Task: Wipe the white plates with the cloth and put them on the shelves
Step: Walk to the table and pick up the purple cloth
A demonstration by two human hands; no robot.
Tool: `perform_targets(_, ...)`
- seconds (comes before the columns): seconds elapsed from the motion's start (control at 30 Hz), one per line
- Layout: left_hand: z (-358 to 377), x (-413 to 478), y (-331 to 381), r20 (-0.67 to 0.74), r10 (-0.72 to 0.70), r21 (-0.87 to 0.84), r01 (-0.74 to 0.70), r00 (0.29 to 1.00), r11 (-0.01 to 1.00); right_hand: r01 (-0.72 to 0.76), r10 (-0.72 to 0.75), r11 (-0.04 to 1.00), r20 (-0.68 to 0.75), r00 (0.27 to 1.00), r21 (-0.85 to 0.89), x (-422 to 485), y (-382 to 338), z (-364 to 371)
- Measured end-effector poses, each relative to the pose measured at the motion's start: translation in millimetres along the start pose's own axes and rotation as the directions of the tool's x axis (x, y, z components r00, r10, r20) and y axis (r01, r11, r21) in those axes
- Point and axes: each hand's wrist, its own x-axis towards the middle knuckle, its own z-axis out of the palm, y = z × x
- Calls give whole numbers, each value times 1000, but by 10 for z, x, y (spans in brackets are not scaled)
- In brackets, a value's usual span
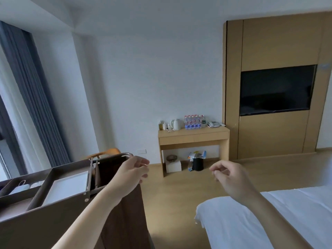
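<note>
Left of left grip (133, 170) | white plate (68, 186) (inside cart (53, 221)) | not touching

A cart (53, 212) stands at left, a plate (68, 186) in its top compartment; the bed (269, 221) lies right. On the far surface (206, 130): kettle (176, 124), bottles (195, 122), telephone (213, 124), left to right.

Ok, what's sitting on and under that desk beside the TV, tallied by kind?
Kettle: 1
Pack of water bottles: 1
Phone: 1
White box: 1
Black bin: 1
Total: 5, leaving out a few small items too blurred to name.
</note>
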Motion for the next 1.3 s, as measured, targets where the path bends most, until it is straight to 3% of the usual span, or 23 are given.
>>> perform_targets(0.13,4,447,-210,25,37,-72,-35,999,997,-48,48,999,15,999,-17,235,127,333)
perform_targets(0.4,207,1497,-673,63,1,-32,1,998,999,-150,155,985,49,987,-89,1010,680,857)
perform_targets(0.63,453,2673,-1173,47,-67,-3,68,997,998,-172,178,983,100,979,-61,2279,1288,1343)
perform_targets(0.9,331,4061,-1684,-106,-182,-107,171,978,979,-114,122,992,200,972,-54,4003,1657,2031)
perform_targets(1.1,518,4771,-2105,-68,-337,-93,330,939,939,-105,118,993,346,931,-55,4697,2028,2567)
perform_targets(1.3,776,5780,-2260,-39,-323,-68,320,945,945,-196,196,980,298,934,-29,5524,2497,2591)
